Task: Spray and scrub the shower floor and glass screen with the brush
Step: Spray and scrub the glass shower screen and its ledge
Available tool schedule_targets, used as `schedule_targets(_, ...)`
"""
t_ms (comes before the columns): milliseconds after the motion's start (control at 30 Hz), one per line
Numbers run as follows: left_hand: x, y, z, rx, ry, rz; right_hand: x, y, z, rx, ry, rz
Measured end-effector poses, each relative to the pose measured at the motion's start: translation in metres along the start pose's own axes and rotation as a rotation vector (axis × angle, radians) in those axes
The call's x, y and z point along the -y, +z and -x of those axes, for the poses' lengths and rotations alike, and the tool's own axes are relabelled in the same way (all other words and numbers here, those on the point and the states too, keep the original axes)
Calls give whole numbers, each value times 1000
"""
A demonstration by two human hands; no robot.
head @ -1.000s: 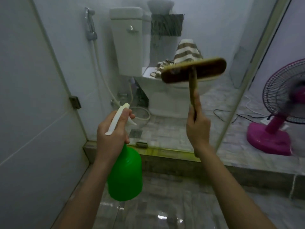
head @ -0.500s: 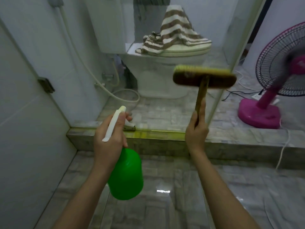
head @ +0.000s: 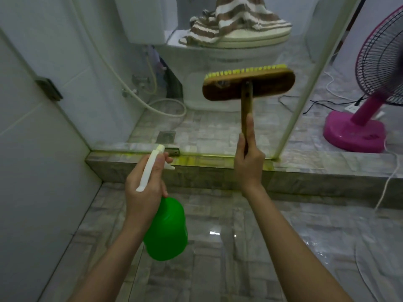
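left hand (head: 145, 192) grips spray bottle (head: 166, 232) — right hand (head: 248, 162) brush (head: 248, 86)

Wooden brush (head: 248, 86) upright, perhaps against glass (head: 272, 127)

A striped towel (head: 235, 20) lies on the toilet lid (head: 259, 37); a pink fan (head: 353, 134) stands nearby.

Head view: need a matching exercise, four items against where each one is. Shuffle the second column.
Column A
1. spray bottle
2. brush
3. striped towel
4. fan

Column B
a. lying on the toilet lid
b. held in the right hand
c. standing to the right of the glass screen
d. held in the left hand

Pairs: 1-d, 2-b, 3-a, 4-c
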State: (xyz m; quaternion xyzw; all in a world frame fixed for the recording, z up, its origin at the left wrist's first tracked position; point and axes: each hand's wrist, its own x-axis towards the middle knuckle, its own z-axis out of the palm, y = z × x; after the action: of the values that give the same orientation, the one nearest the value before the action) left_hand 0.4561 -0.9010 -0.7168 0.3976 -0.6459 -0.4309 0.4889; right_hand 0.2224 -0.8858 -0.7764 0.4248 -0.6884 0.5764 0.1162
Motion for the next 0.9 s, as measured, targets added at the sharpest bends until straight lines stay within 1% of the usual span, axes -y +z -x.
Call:
schedule_targets(67,5,-6,2,-23,-10,1,-6,5,4,-21,-18,3)
schedule_targets(100,7,-10,3,-37,-4,0,-17,4,22,4,-1,22)
schedule_targets(233,7,-24,0,-75,-2,-9,-53,-10,120,285,161,190)
schedule_targets(300,6,-31,-2,-102,-14,9,-44,-7,124,312,176,204)
schedule_targets(367,7,-36,-4,-133,-27,34,-16,7,90,280,85,148)
schedule_targets(467,10,-42,-9,-162,-42,9,37,38,17,219,-165,133)
schedule_targets(500,11,-44,-9,-171,-42,-9,50,46,3,222,-213,148)
schedule_targets(567,12,-48,-10,-210,-34,-29,51,48,4,262,-234,188)
schedule_targets(700,14,-61,-15,-279,-32,-28,9,16,70,449,-61,361)
schedule_targets(767,17,-70,-16,-304,-36,-19,13,20,84,495,-23,415)
schedule_targets(800,19,-73,-17,-315,-37,-14,22,33,79,517,-50,435)
schedule_targets(900,25,-83,-18,-338,-38,-3,71,85,47,548,-269,454)
